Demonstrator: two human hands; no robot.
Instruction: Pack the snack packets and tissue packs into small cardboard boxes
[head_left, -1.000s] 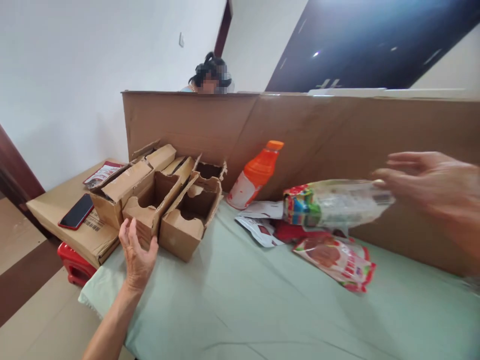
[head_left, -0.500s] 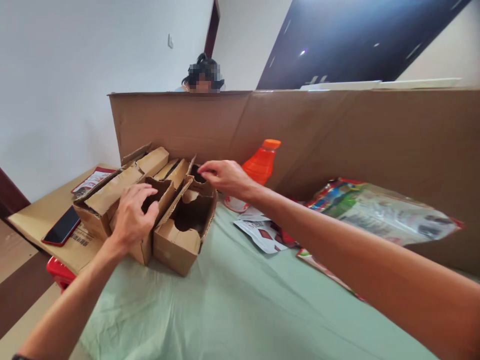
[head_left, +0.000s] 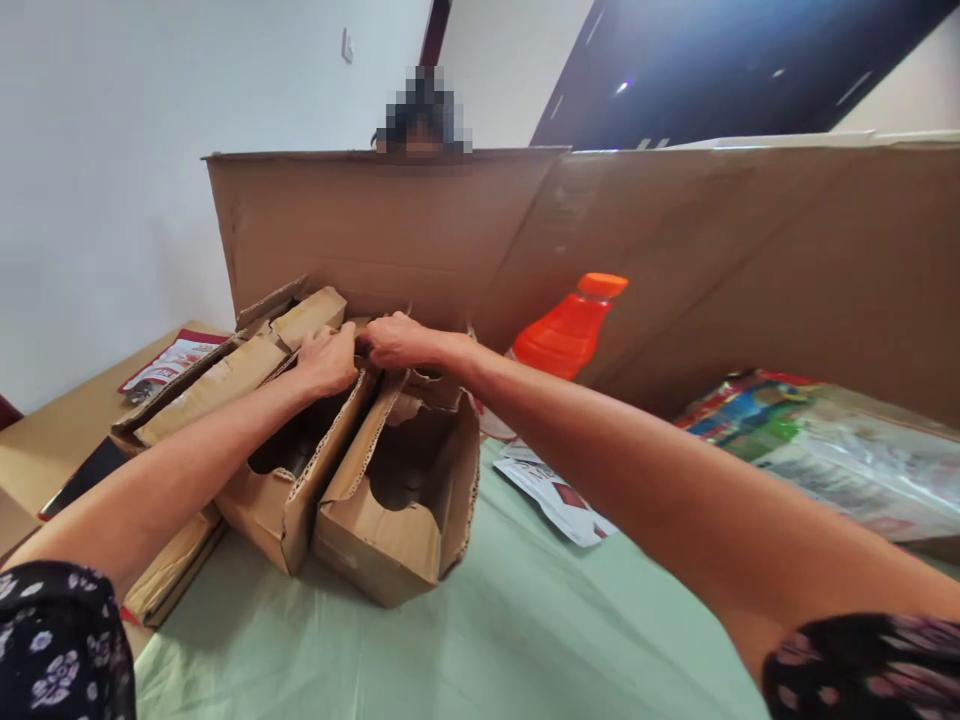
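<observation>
Several narrow, open-topped cardboard boxes stand side by side on the left of the green cloth. My left hand reaches over the middle box, fingers curled on cardboard at its far end. Close beside it, my right hand has its fingers bent round a cardboard edge at the back of the same box. The fingertips of both hands are partly hidden. Just to the right, the front box has a rounded cut-out in its near wall, and its inside is dark.
A tall cardboard panel runs along the back, with a person's head behind it. An orange bottle leans right of the boxes. A white pouch and a large clear bag lie right; a phone lies left.
My left hand has moved forward to the far end of the middle box. My right hand has moved left beside it, and both hands have closed on cardboard. The view has shifted closer.
</observation>
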